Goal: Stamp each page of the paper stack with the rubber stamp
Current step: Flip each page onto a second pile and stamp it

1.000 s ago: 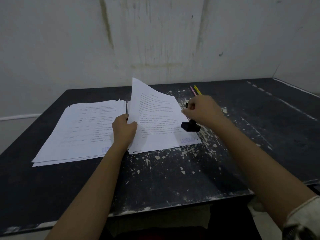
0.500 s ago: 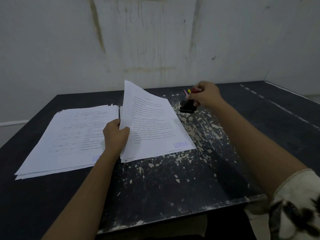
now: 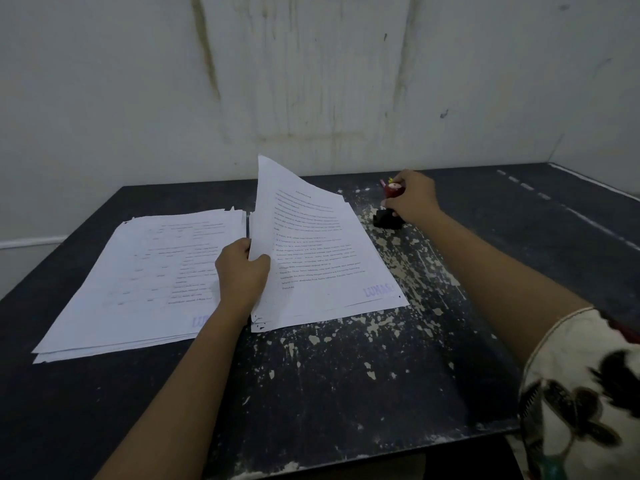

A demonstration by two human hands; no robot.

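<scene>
Rubber stamp, red knob handle on a black block base [image 3: 388, 219]: it sits base-down just beyond the far right corner of the right-hand white printed paper stack [image 3: 332, 271], off the paper. Right hand [image 3: 414, 199] grips the knob with fingers curled round it. It is likely parked there to clear the page, or to re-ink; cannot tell if a pad is underneath.

Left hand [image 3: 242, 271], at the stack's left edge, pinches the top sheet [image 3: 294, 209], thumb on the printed face. The sheet's left side is lifted and curling up. A blue stamp mark [image 3: 378, 291] sits in that sheet's near right corner, so this page reads as done and the lift looks meant to flip it leftward.

Left of the stack, just apart, is a second white paper pile [image 3: 145, 271], face-up, with a blue mark at its near right corner partly under the forearm. These are probably finished pages. Both lie on a black chipped-paint table [image 3: 346, 393]. Coloured pens [image 3: 382, 182] poke out beyond the stack, behind the right hand.
</scene>
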